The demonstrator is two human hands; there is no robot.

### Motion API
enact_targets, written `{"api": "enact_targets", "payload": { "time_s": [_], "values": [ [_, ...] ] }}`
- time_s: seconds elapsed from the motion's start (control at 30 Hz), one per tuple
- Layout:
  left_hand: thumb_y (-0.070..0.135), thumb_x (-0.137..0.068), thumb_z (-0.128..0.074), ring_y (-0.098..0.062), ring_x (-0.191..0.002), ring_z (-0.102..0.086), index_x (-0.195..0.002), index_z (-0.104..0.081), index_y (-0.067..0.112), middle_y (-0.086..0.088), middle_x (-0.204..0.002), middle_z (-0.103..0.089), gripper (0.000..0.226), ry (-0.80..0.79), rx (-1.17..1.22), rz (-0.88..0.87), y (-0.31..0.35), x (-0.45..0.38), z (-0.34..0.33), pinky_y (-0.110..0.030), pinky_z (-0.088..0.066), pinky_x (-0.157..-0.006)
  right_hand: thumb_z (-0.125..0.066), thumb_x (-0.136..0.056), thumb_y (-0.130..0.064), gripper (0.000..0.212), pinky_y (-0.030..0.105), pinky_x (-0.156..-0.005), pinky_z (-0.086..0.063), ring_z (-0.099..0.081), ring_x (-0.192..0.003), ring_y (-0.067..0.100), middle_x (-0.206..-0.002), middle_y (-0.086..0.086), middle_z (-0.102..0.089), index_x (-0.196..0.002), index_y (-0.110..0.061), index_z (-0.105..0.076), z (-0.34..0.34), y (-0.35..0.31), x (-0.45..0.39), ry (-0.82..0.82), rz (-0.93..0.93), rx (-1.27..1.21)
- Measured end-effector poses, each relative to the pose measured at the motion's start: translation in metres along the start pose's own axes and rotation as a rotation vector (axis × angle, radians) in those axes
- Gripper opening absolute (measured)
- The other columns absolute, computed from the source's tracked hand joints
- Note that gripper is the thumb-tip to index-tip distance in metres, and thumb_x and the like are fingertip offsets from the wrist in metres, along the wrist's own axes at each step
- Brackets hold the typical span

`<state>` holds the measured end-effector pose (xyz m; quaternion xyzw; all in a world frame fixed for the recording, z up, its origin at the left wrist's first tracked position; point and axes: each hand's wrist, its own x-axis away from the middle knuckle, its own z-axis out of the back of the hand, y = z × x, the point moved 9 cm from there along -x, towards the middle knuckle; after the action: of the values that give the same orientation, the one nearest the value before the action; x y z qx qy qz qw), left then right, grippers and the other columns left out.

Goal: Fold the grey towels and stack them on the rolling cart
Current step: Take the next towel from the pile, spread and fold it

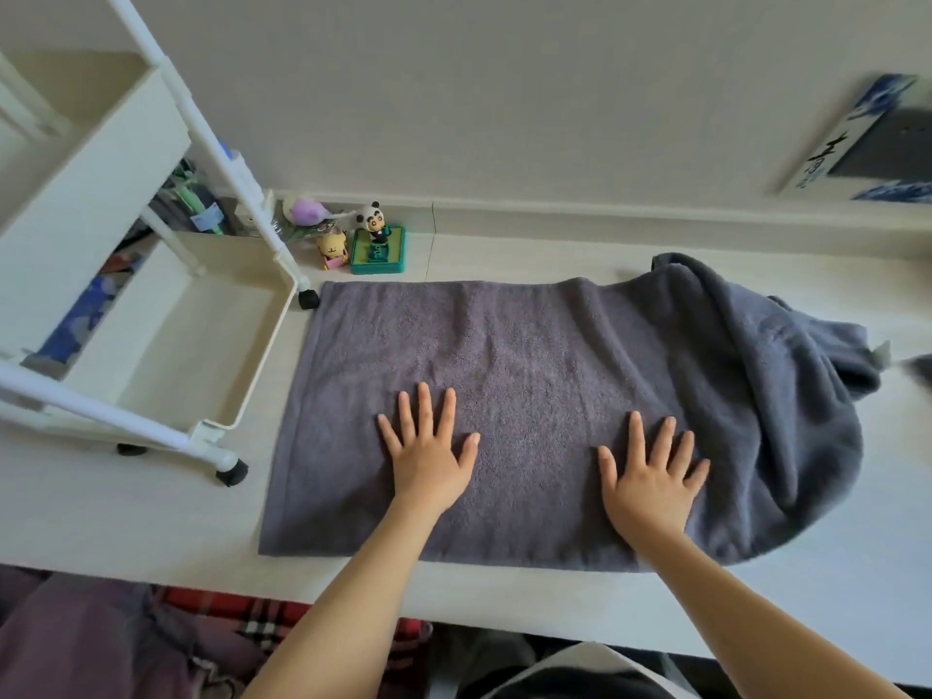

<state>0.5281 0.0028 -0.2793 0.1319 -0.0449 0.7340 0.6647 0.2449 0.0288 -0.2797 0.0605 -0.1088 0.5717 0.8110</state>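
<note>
Forearms: both bare, came up from the bottom edge over the near edge of the floor surface (151,507), pale and plank-like.
Left hand (428,454): palm down, flat on the spread towel, fingers straight and splayed apart, gripping nothing.
Right hand (650,476): palm down, flat on the same towel near its right end, fingers fanned apart, nothing pinched.
Spread towel (504,355): grey-purple, laid flat as a rectangle in front of me; left edge straight, near edge straight, a few soft creases in the far right part.
Crumpled towel (787,396): darker grey, bunched in a heap at the right, lying over the right end of the spread towel; where one ended under the other I could not tell.
Rolling cart (166,315): white, at the left, just beside the spread towel's far-left corner; tilted in the wide view. Lower tray nearest the towel held nothing that I could see. Black casters at the near corner and by the towel corner.
Cart's other shelves: blue patterned stuff and mixed small items showed behind, too blurred to name.
Toys (375,239): panda figure on a green base, a yellow figure and a purple one beside it, against the wall behind the towel.
Plaid cloth (282,618): red and dark, at the bottom left below the surface edge.
Blue-and-white board (867,138): upper right, against the wall, blurred.
</note>
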Motion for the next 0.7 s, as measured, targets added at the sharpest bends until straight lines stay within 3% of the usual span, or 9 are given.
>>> {"api": "enact_targets", "payload": {
  "time_s": [0.17, 0.3, 0.43, 0.5, 0.6, 0.7],
  "values": [
    [0.064, -0.076, 0.009, -0.029, -0.144, 0.019, -0.150, 0.009, 0.029, -0.005, -0.155, 0.024, 0.081, -0.025, 0.041, -0.139, 0.055, 0.005, 0.007, -0.054, 0.019, -0.110, -0.019, -0.087, -0.052, 0.070, 0.049, -0.111, -0.008, -0.033, -0.135, 0.035, -0.146, 0.018, -0.038, -0.140, -0.013, -0.042, 0.036, 0.013, -0.004, 0.177, 0.048, -0.133],
    [0.062, -0.078, 0.009, -0.024, -0.143, 0.023, -0.149, 0.013, 0.029, -0.001, -0.151, 0.029, 0.078, -0.051, 0.071, -0.282, 0.115, 0.009, 0.007, -0.051, 0.021, -0.110, -0.018, -0.089, -0.048, 0.066, 0.040, -0.114, 0.001, -0.026, -0.140, 0.030, -0.150, 0.013, -0.032, -0.143, -0.015, -0.038, 0.061, 0.051, -0.024, 0.250, 0.061, -0.164],
    [0.059, -0.084, 0.003, -0.026, -0.144, 0.020, -0.148, 0.012, 0.031, 0.000, -0.150, 0.029, 0.071, -0.092, -0.020, -0.338, 0.154, 0.013, -0.015, -0.054, 0.018, -0.110, -0.006, -0.087, -0.055, 0.070, 0.046, -0.115, -0.005, -0.024, -0.140, 0.032, -0.154, 0.004, -0.026, -0.147, -0.027, -0.029, 0.033, 0.088, -0.035, 0.063, 0.097, 0.021],
    [0.055, -0.087, -0.002, -0.028, -0.145, 0.016, -0.150, 0.006, 0.030, -0.002, -0.156, 0.020, 0.069, -0.091, -0.063, -0.275, 0.155, 0.013, -0.018, -0.056, 0.014, -0.111, -0.008, -0.087, -0.057, 0.068, 0.049, -0.111, -0.016, -0.034, -0.132, 0.036, -0.153, 0.002, -0.031, -0.146, -0.030, -0.031, 0.024, 0.100, -0.035, 0.029, 0.103, 0.059],
    [0.046, -0.093, -0.031, -0.028, -0.146, 0.005, -0.149, -0.019, 0.026, -0.008, -0.160, 0.001, 0.061, -0.069, 0.026, -0.178, 0.167, 0.008, -0.006, -0.054, 0.009, -0.114, -0.020, -0.089, -0.051, 0.060, 0.047, -0.096, -0.035, -0.053, -0.112, 0.035, -0.135, 0.006, -0.054, -0.130, -0.024, -0.056, 0.049, 0.112, -0.043, 0.152, 0.114, -0.029],
    [0.045, -0.094, -0.039, -0.026, -0.146, -0.001, -0.144, -0.032, 0.024, -0.011, -0.159, -0.006, 0.054, -0.048, 0.158, -0.168, 0.198, 0.003, 0.009, -0.050, 0.008, -0.115, -0.036, -0.090, -0.043, 0.049, 0.044, -0.095, -0.031, -0.050, -0.108, 0.036, -0.124, 0.011, -0.055, -0.124, -0.017, -0.059, 0.085, 0.141, -0.056, 0.360, 0.053, -0.193]
  ]
}}
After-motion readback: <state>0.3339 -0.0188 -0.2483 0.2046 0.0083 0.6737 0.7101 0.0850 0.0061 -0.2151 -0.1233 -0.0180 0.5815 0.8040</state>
